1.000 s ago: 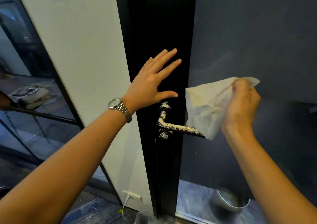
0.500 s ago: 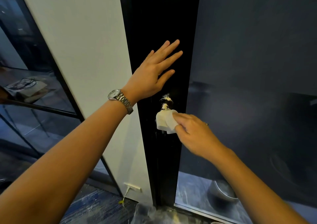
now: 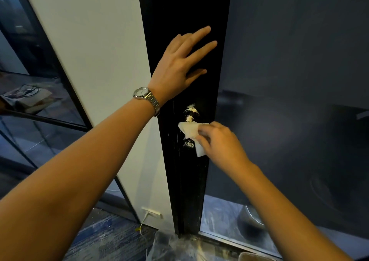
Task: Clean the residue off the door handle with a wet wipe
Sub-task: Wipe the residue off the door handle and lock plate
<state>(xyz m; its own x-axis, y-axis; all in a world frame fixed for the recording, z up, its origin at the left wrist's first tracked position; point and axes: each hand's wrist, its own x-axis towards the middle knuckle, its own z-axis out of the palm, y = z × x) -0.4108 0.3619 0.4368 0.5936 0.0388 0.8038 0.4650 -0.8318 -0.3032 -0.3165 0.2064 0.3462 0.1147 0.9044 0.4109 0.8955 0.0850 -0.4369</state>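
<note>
The door handle (image 3: 189, 144) sits on a black door stile (image 3: 187, 180), and my right hand and the wipe hide most of it. White residue (image 3: 191, 111) smears the stile just above it. My right hand (image 3: 221, 144) pinches a bunched white wet wipe (image 3: 188, 129) and presses it onto the handle's base. My left hand (image 3: 179, 65), a metal watch on its wrist, lies flat with fingers spread against the stile above the residue.
A white wall panel (image 3: 95, 81) stands left of the stile and a dark glass door pane (image 3: 289, 100) right of it. A wall socket with a cable (image 3: 150, 213) sits low on the panel. Crumpled clear plastic (image 3: 171, 246) lies on the floor below.
My right hand brought the spread wipe in from the right, bunched it and pressed it on the handle, covering the residue-coated lever. My left hand stayed flat on the stile.
</note>
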